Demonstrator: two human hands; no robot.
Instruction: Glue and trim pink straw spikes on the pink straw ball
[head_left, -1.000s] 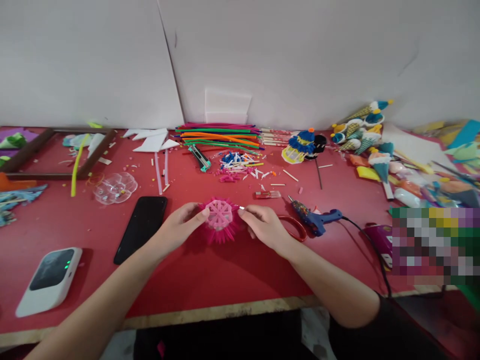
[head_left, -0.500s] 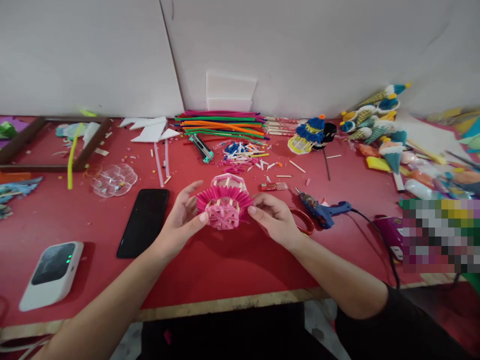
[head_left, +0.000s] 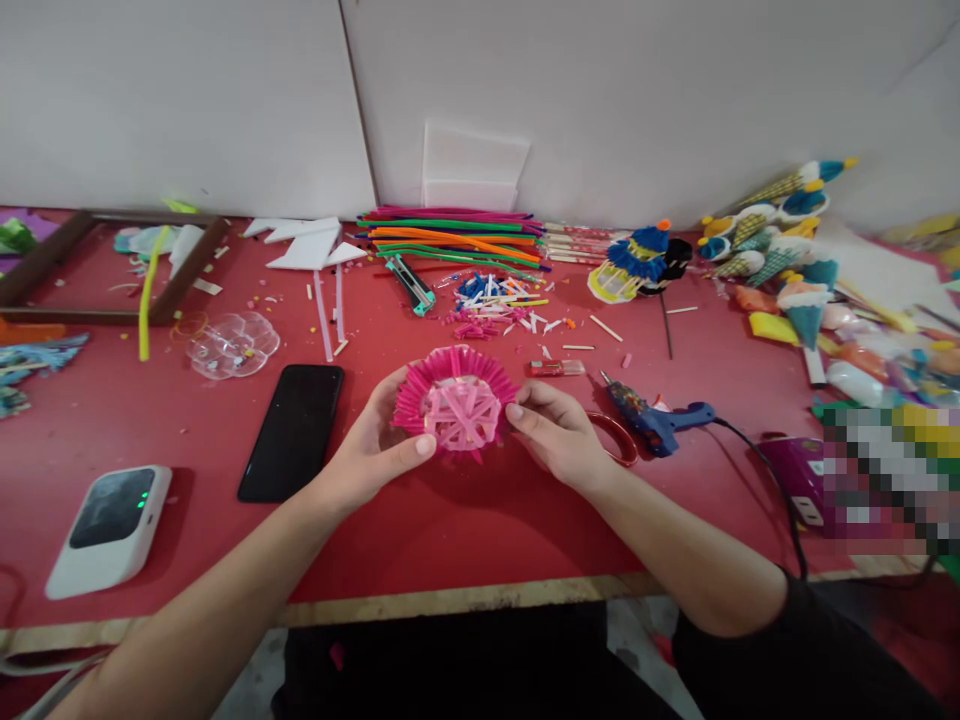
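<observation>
Between my two hands, above the red table (head_left: 450, 530), is a small pink craft model (head_left: 463, 412) with a magenta pleated frill around a pale pink end crossed by strips. This crossed end faces me and hides the rest. My left hand (head_left: 382, 430) grips the model's left side, thumb on the near edge and fingers behind. On the right, my right hand (head_left: 555, 430) pinches the edge of the frill between thumb and fingers. To the right of that hand lie a roll of red tape (head_left: 619, 440) and a blue glue gun (head_left: 656, 412).
Behind lie colored pipe cleaners (head_left: 450, 238), a utility knife (head_left: 410, 285), cut scraps (head_left: 495, 300) and a blue-and-yellow model (head_left: 636, 262). A black phone (head_left: 292, 432) and white device (head_left: 109, 530) sit left. Cone-shaped crafts (head_left: 780, 235) crowd the right; the glue gun's cord trails to a purple box (head_left: 799, 480).
The pink model has tipped so its crossed end now faces me and its far rim is hidden. Both hands still hold it. The view has shifted slightly.
</observation>
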